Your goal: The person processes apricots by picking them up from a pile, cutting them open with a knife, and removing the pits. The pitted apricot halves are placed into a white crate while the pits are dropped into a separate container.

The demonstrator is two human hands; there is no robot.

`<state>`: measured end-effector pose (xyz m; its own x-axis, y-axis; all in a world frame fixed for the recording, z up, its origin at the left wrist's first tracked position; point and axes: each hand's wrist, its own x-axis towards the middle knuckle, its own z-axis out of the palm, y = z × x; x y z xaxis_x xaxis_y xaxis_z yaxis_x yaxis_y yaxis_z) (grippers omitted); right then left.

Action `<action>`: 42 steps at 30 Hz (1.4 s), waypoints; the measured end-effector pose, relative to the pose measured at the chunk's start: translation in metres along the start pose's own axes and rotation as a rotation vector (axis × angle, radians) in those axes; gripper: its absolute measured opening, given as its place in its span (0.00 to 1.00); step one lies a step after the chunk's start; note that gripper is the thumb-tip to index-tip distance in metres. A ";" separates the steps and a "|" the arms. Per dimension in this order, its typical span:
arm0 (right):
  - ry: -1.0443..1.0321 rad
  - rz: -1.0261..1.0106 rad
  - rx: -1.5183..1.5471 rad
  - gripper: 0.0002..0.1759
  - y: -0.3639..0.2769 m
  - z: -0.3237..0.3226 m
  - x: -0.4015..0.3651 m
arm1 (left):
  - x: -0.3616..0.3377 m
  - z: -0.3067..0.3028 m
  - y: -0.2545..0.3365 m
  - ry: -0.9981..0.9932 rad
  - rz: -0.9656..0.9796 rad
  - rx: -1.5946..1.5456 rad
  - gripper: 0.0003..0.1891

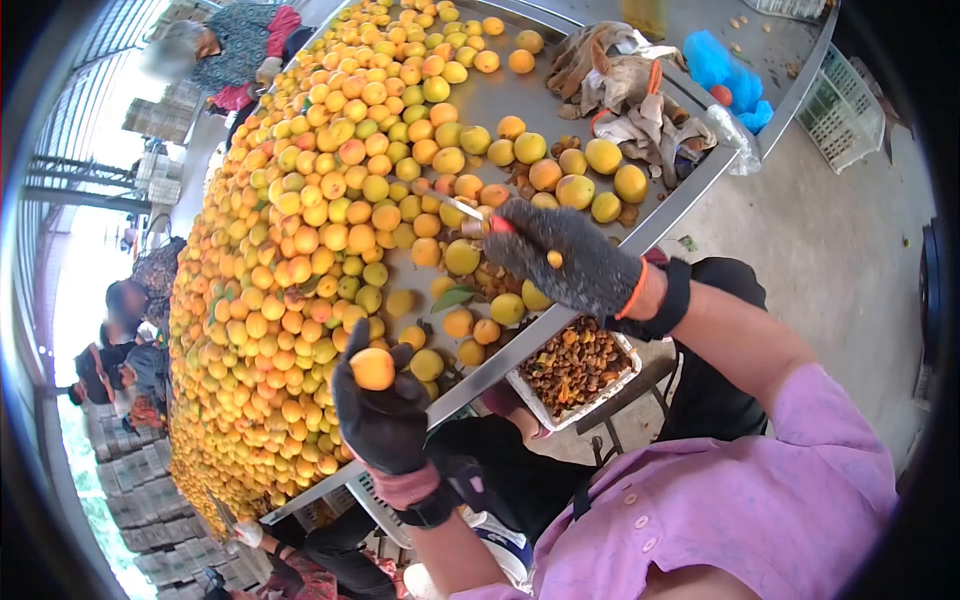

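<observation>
My left hand [385, 415], in a dark glove, holds a yellow-orange apricot [373, 369] between thumb and fingers above the table's near edge. My right hand [565, 258], in a grey-black glove with an orange cuff band, is closed around a small knife [452, 203] with a red patch at the handle. Its blade points left over the fruit. A small orange spot shows on that glove. A large heap of apricots [310, 240] covers the metal table [510, 95], and several looser ones lie close to my right hand with brown pits or scraps among them.
Below the table edge stands a white crate [600, 398] of brown pits and fruit bits. Crumpled cloths [640, 95] and a blue plastic bag [722, 75] lie at the far right corner. A pale green crate [842, 110] is on the floor. Other people [235, 50] are along the table's left side.
</observation>
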<state>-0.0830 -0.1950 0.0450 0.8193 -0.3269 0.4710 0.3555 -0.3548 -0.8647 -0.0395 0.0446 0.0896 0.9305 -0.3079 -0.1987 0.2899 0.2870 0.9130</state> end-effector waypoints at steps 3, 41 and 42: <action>-0.228 0.098 0.177 0.07 -0.035 0.007 -0.034 | -0.040 0.015 -0.009 0.113 -0.102 -0.184 0.31; -0.521 0.079 -0.181 0.13 -0.148 0.038 -0.161 | -0.155 0.008 -0.065 0.217 0.875 0.802 0.17; -0.518 -0.007 0.036 0.12 -0.141 0.040 -0.157 | -0.152 0.010 -0.062 0.216 0.882 0.813 0.17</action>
<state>-0.2439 -0.0583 0.0856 0.9288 0.1547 0.3368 0.3697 -0.3218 -0.8716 -0.2009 0.0641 0.0664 0.7778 -0.1150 0.6178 -0.6133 -0.3537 0.7062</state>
